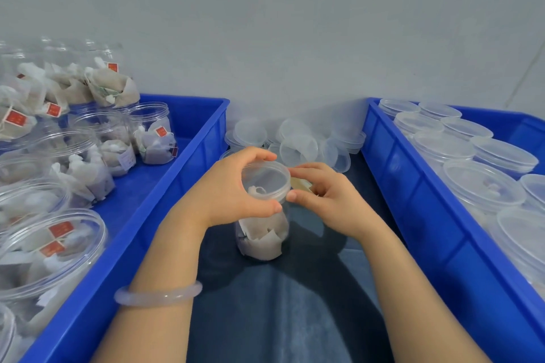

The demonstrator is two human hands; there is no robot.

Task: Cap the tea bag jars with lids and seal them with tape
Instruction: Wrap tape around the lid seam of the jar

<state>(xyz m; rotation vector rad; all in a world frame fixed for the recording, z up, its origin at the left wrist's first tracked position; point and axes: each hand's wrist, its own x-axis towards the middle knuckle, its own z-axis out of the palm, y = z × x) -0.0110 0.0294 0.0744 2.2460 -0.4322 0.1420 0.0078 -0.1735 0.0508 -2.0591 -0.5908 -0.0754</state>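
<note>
The left hand (233,188) is gripping the lid (267,177) on a tea bag jar (262,238), the right hand (330,197) pinching its rim; taping and many open jars (152,129) are waiting.

Small packing workshop: blue crates (188,174) of tea-bag jars (152,132), loose lids (298,150).

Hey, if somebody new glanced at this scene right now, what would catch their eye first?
The two hands in the middle come first: the left hand grips the clear lid on a jar of tea bags, and the right hand pinches the lid's edge. Next come the bright blue bins: the left bin holds open jars of tea bags, and the right bin holds capped jars.
</note>
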